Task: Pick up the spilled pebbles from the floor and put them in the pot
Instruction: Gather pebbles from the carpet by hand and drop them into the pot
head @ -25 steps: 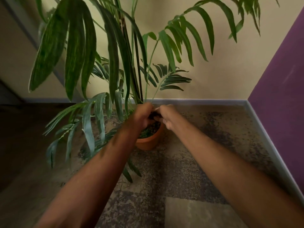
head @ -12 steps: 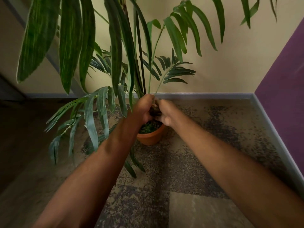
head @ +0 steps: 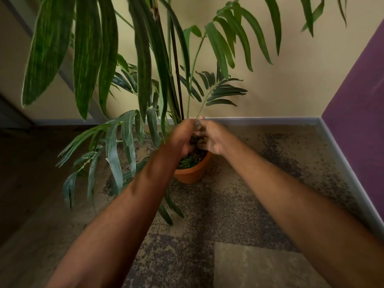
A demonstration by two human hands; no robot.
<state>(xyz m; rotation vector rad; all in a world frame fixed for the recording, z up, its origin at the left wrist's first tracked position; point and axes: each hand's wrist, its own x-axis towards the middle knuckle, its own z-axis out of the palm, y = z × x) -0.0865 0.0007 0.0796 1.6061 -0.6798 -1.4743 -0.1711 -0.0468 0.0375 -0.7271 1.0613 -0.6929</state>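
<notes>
i see my left hand [head: 182, 140] and right hand [head: 209, 138] cupped around dark pebbles [head: 195, 139] above the pot [head: 192, 173]; small, hard, loose, they're probably best scooped.

Cream wall [head: 280, 90], purple wall [head: 357, 100] – grey skirting [head: 270, 120], mottled carpet [head: 239, 204].

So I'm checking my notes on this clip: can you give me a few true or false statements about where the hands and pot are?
1. Both hands, left hand and right hand, are together above the pot. True.
2. The pot is blue. False: it is terracotta orange.
3. The pot stands on patterned carpet. True.
4. The wall on the right is green. False: the purple wall is there.
</notes>
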